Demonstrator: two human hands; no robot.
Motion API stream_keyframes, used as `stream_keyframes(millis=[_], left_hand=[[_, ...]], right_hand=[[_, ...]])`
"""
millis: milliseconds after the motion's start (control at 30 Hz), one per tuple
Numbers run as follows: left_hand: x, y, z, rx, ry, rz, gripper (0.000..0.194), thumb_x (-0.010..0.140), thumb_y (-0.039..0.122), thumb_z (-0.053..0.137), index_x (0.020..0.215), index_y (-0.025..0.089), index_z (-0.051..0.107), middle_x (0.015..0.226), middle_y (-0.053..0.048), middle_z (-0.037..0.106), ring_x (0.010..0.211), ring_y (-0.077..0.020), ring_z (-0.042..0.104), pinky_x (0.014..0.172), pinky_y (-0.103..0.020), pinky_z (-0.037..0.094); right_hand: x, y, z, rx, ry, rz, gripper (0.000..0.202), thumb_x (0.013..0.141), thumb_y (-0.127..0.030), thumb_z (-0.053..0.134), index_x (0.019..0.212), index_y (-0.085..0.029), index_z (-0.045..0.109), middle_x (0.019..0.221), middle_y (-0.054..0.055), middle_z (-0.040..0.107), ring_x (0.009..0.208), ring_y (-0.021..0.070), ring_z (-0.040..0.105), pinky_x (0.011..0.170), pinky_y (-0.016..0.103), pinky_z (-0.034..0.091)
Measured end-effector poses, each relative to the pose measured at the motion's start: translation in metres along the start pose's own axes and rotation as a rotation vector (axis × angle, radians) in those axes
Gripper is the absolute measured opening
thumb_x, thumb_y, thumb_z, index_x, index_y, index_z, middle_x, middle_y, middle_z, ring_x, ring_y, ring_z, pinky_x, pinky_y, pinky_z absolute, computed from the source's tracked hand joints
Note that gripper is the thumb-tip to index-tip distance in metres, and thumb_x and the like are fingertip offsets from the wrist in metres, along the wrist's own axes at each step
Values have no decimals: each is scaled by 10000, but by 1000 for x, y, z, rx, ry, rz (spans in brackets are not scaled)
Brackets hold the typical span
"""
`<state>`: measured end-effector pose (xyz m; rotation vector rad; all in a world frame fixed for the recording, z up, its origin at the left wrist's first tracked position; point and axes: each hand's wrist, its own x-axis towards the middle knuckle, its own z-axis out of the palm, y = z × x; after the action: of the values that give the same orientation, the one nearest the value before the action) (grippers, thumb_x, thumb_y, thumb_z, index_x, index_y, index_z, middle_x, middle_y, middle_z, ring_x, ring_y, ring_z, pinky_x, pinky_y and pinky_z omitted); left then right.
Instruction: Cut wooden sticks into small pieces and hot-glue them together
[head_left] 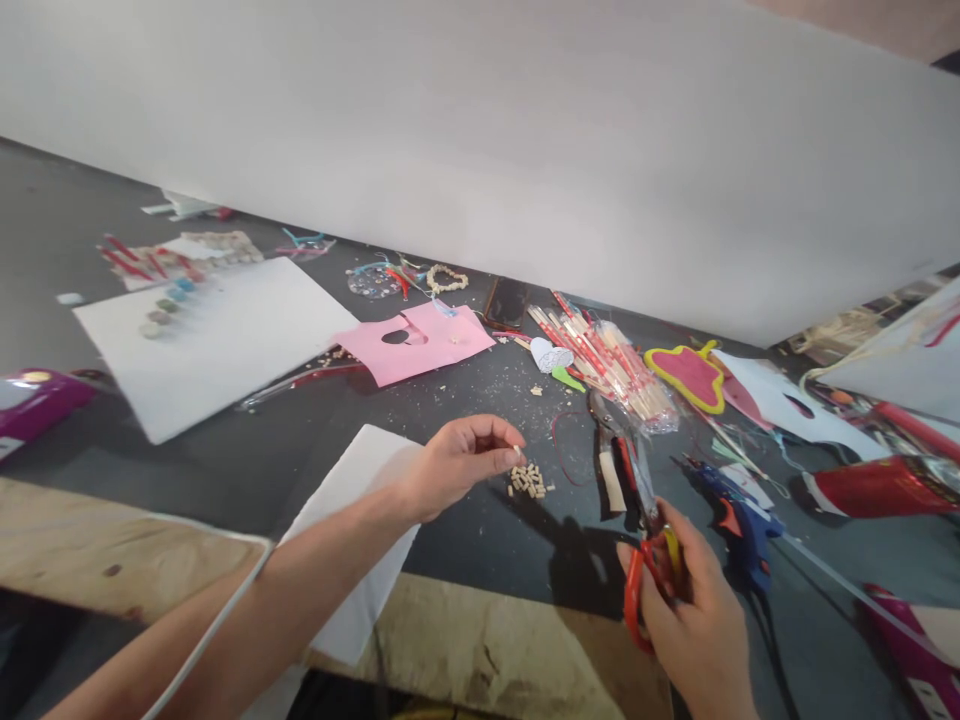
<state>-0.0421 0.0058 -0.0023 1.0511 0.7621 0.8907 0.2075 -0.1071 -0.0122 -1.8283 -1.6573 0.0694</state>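
My left hand (461, 468) pinches a small pale piece (517, 453) between thumb and fingertips, just above a little pile of short cut stick pieces (531, 483) on the dark table. In my right hand (705, 605) are scissors (634, 598) with red and yellow handles, blades pointing away from me. Just left of the blades lies a pair of pliers (609, 455), partly overlapped by them. A thin dark red cord (556, 455) curls between the pile and the pliers. Under my left forearm is a white sheet (360, 480).
Wrapped red-and-white sticks (622, 375), a phone (506, 302) and pink cut paper (442, 340) lie farther back. A white board (240, 340) with paint pots (166, 305) is at left. On the right are a blue glue gun (750, 530) and a red can (885, 487).
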Motion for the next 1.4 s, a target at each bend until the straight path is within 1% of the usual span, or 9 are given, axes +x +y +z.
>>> stream_keyframes(millis=[133, 300, 533, 700, 867, 1000, 1167, 1300, 1400], left_hand=[[1, 0, -1, 47, -4, 16, 221, 710, 316, 736, 773, 141, 616, 704, 0, 599, 646, -97, 507, 625, -231, 391], [1, 4, 0, 44, 36, 8, 221, 716, 321, 727, 773, 145, 606, 789, -35, 645, 697, -114, 525, 651, -244, 404], [3, -3, -3, -49, 102, 47, 197, 764, 261, 699, 907, 159, 611, 750, -8, 645, 651, -88, 540, 583, -206, 375], [4, -4, -6, -4, 88, 23, 119, 786, 240, 681, 863, 154, 647, 751, -4, 653, 637, -72, 533, 596, -195, 388], [4, -5, -5, -6, 43, 24, 104, 771, 228, 693, 820, 154, 639, 764, 0, 652, 669, -84, 553, 646, -205, 415], [2, -5, -4, 13, 49, -2, 155, 776, 231, 688, 909, 162, 648, 783, -6, 656, 675, -87, 551, 641, -202, 414], [-1, -1, -2, 34, 16, -3, 112, 796, 248, 669, 854, 154, 652, 773, -7, 641, 659, -73, 517, 638, -189, 398], [-3, -2, -2, 26, -5, 21, 103, 805, 260, 659, 822, 161, 634, 749, 2, 622, 646, -71, 491, 624, -189, 379], [-4, -5, -2, 46, -6, 14, 118, 802, 273, 664, 845, 166, 636, 769, 1, 615, 660, -75, 484, 631, -193, 376]], right_hand=[[1, -1, 5, -44, 101, -86, 481, 793, -403, 600, 1225, -203, 534, 1015, 103, 616, 839, 228, 614, 706, 327, 514], [-5, 0, 9, 22, 130, 65, 493, 752, -418, 645, 1191, -210, 562, 905, 61, 620, 680, 189, 591, 629, 303, 499], [-6, 5, 10, 112, 110, 229, 528, 734, -429, 656, 1200, -197, 565, 945, 56, 623, 690, 173, 588, 638, 285, 497], [-2, 8, 9, 60, 55, 154, 491, 745, -422, 645, 1186, -219, 572, 824, 18, 626, 628, 157, 583, 589, 258, 495], [1, 5, 9, -32, 53, 88, 463, 767, -425, 616, 1186, -230, 574, 905, 38, 657, 714, 180, 628, 610, 260, 502], [1, 2, 10, -95, 15, 134, 551, 773, -461, 590, 1252, -198, 517, 1036, 75, 660, 807, 206, 650, 665, 292, 518], [2, 5, 0, -181, -34, 95, 564, 810, -455, 523, 1283, -152, 471, 1112, 126, 641, 933, 240, 640, 770, 344, 517], [15, 9, -11, -329, -134, -18, 495, 818, -403, 516, 1253, -167, 506, 1089, 133, 651, 974, 273, 618, 800, 390, 504], [35, 6, -16, -447, -216, -22, 478, 815, -364, 525, 1247, -158, 522, 1121, 141, 650, 977, 284, 618, 787, 393, 494]])
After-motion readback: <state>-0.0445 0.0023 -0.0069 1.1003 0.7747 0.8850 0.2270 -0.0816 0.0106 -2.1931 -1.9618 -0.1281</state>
